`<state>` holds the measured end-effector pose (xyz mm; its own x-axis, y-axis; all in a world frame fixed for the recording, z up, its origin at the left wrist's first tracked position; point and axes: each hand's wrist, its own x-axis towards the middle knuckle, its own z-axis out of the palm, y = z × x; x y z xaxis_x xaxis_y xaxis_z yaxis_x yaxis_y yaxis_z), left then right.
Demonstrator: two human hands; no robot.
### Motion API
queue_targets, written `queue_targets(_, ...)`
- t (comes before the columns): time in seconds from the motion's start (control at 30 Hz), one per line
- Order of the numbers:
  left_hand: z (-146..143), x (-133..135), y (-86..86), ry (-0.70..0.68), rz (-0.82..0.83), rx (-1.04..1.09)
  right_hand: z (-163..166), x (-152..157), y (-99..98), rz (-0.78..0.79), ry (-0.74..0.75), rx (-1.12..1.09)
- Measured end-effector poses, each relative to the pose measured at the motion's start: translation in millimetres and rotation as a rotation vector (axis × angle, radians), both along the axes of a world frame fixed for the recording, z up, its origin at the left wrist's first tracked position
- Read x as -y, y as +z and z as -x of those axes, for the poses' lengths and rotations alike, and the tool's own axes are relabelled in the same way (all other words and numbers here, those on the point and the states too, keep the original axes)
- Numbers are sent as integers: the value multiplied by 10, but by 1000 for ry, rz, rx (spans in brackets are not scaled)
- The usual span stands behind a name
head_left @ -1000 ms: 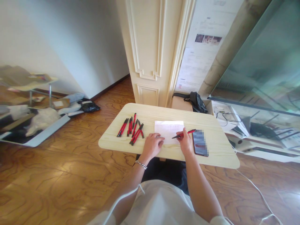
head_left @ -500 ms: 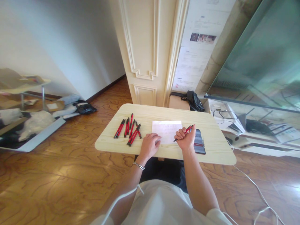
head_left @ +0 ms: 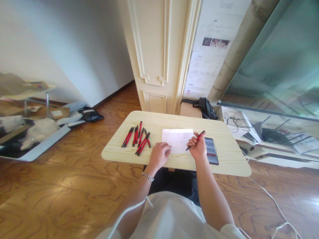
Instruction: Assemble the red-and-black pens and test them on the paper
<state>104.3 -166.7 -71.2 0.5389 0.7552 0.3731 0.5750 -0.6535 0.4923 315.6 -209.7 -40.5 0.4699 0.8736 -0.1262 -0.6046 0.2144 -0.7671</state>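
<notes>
The pale wood-grain table point(head_left: 233, 157) spreads to both sides of the white sheet point(head_left: 177, 140), with a wider margin between the sheet and either end than between the sheet and the near edge. The sheet bears faint marks. The left hand point(head_left: 160, 154) lies over its near left corner, fingers loosely bent, grasping nothing visible. The right hand point(head_left: 198, 150), at its right edge, is curled around a pen. Right of the sheet, just beside that hand, lies a dark phone point(head_left: 213, 158). Left of the sheet, bare tabletop between, lie red-and-black loose pens point(head_left: 143, 143), long axes mostly front to back. The held pen point(head_left: 200, 135), red with black ends, slants over the sheet's right side, tapered end toward the person and leftward; whether it touches, I cannot tell.
</notes>
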Motion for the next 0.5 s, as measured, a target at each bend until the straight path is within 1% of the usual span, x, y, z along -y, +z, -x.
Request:
queue_targets(0.1,6,-5,1,-7,-9,37,18,-7,13,-40,-56,-35)
queue_targets(0.2,11,-10,16,-10,-7,105,38,28,37,-75,-63,-64)
queue_targets(0.27,13,-5,41,13,2,162,41,66,61,-70,-66,-38)
queue_targets(0.37,11,32,105,60,22,250,21,116,85,-49,-126,16)
queue_targets(0.43,-3,86,154,75,65,308,-1,138,85,-66,-176,16)
queue_targets(0.5,-39,157,193,66,154,369,-8,155,74,-89,-205,-9)
